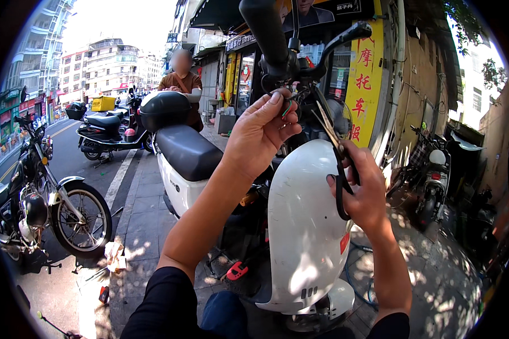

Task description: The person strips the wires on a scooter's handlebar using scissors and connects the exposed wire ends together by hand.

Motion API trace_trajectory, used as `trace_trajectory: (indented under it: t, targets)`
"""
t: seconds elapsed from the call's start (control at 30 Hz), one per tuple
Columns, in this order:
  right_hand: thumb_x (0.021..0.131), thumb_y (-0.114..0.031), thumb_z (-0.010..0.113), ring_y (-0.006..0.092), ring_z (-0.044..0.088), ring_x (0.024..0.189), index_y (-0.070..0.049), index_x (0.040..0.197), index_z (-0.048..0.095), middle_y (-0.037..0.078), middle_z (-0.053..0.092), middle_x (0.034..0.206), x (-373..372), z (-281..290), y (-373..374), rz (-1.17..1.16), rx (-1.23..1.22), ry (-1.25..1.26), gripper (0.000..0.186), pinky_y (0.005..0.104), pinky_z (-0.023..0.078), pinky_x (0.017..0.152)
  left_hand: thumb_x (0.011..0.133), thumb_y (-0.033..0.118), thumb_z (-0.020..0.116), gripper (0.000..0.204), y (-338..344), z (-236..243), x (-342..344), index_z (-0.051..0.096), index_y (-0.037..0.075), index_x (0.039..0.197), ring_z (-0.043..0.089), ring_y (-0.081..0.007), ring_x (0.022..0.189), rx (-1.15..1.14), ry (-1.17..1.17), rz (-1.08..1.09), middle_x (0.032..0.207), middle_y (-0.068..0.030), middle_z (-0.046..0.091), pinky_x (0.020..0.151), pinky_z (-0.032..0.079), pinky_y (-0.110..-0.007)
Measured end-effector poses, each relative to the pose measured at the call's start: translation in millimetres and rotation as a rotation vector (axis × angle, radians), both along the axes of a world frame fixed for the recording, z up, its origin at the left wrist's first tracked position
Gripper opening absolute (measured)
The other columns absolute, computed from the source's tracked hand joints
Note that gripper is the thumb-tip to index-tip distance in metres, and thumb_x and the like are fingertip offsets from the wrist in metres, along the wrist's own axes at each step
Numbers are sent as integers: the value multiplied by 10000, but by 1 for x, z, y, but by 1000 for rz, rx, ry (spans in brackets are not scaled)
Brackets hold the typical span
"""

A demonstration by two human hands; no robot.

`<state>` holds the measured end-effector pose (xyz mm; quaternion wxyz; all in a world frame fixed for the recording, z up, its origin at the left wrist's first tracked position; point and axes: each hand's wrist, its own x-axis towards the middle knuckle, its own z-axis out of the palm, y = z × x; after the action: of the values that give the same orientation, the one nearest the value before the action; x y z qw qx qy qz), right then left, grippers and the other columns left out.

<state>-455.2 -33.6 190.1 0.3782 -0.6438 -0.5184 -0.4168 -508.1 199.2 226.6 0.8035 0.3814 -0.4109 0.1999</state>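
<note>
My left hand (259,129) is raised beside the handlebar (291,68) of a white scooter, thumb and fingertips pinched on a thin wire. A short green stretch of the wire (288,108) shows at the fingertips. My right hand (366,189) grips scissors (329,129) by their black loops, above the rounded white front panel (308,220). The blades point up and left toward the handlebar, slightly apart, and do not touch the wire. Dark cables and the scooter's inner parts lie behind the hands, partly hidden.
The scooter's black seat (188,151) and rear box (165,111) extend to the left, where a person (181,85) stands behind. A red tool (237,271) lies on the paving below. A motorcycle (76,217) stands at left, a parked scooter (435,181) at right.
</note>
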Motion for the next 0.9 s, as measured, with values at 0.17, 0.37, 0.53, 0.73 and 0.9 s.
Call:
trace_trajectory:
  t: [0.17, 0.37, 0.53, 0.73, 0.9]
  targets:
    - [753, -65, 762, 164, 480, 588, -107, 1312, 574, 58, 532, 804, 9, 20, 23, 31, -34, -60, 591, 311, 428, 543, 1024, 195, 526, 218, -9, 1, 0, 606, 35, 1149, 649, -176, 854, -33, -5, -57, 946, -79, 642, 777, 591, -345]
    - [763, -54, 763, 156, 498, 574, -113, 1313, 581, 54, 515, 743, 16, 24, 30, 62, -51, -98, 583, 304, 425, 524, 1022, 195, 530, 207, -5, 0, 2, 600, 19, 1107, 655, -169, 808, 6, -25, 179, 921, -85, 656, 739, 583, -328]
    - [721, -44, 769, 170, 512, 589, -150, 1328, 574, 42, 501, 750, 14, 31, 32, 10, -94, -122, 647, 310, 442, 533, 992, 221, 599, 202, -4, 3, 0, 588, 25, 1036, 668, -150, 764, 32, -25, 286, 899, -86, 671, 705, 581, -303]
    - [695, -40, 761, 196, 526, 597, -173, 1351, 558, 58, 496, 730, 32, 36, 35, 43, -101, -175, 700, 338, 452, 551, 1003, 213, 573, 216, 0, 5, -5, 586, 5, 1060, 676, -173, 780, 96, -49, 234, 892, -104, 668, 733, 595, -331]
    - [706, -36, 750, 203, 513, 594, -158, 1348, 563, 68, 493, 727, 38, 39, 37, 125, -105, -139, 679, 341, 452, 558, 981, 243, 612, 289, -4, 4, -5, 513, 3, 1110, 670, -173, 762, 79, -86, 463, 923, -108, 635, 700, 593, -324]
